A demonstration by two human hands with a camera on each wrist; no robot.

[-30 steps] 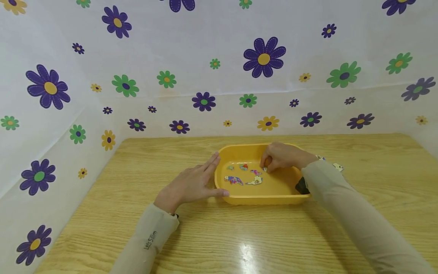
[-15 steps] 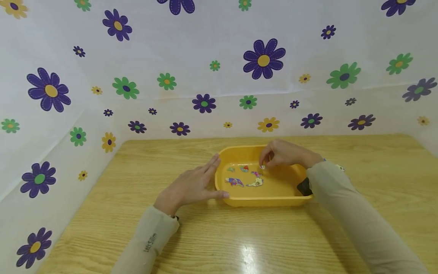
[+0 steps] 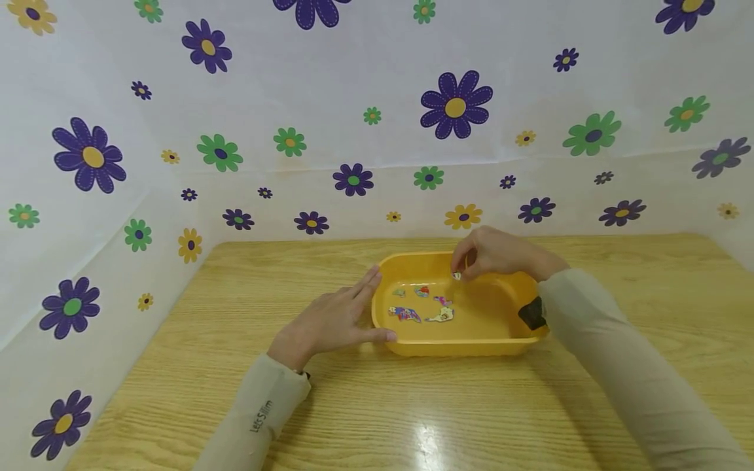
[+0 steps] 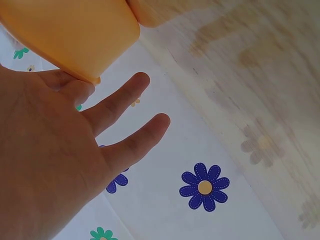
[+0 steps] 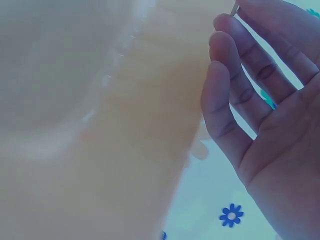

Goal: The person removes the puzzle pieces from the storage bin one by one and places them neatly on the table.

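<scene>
A yellow plastic tray [image 3: 465,348] stands on the table, several small flat cut-out pieces on its floor. Among these are a blue-and-pink piece [image 3: 406,314] and a cream piece [image 3: 442,315]. My left hand [image 3: 326,320] lies at the tray's left end, fingers along the rim and thumb over the front corner. In the left wrist view two straight fingers stretch past the tray wall [image 4: 80,35]. Above the tray's back part my right hand [image 3: 503,252] pinches a small whitish cut-out piece [image 3: 456,276]; only its thin edge [image 5: 234,8] shows in the right wrist view.
A dark object [image 3: 533,314] sits at the tray's right end, partly behind the right sleeve [image 3: 612,347]. The wood-grain table [image 3: 206,327] runs back to a white flower-patterned sheet [image 3: 353,131] that hangs behind and at the sides.
My right hand has risen from the tray floor with the small cut-out piece pinched in its fingertips. The left hand has stayed at the rim; the tray has shifted slightly.
</scene>
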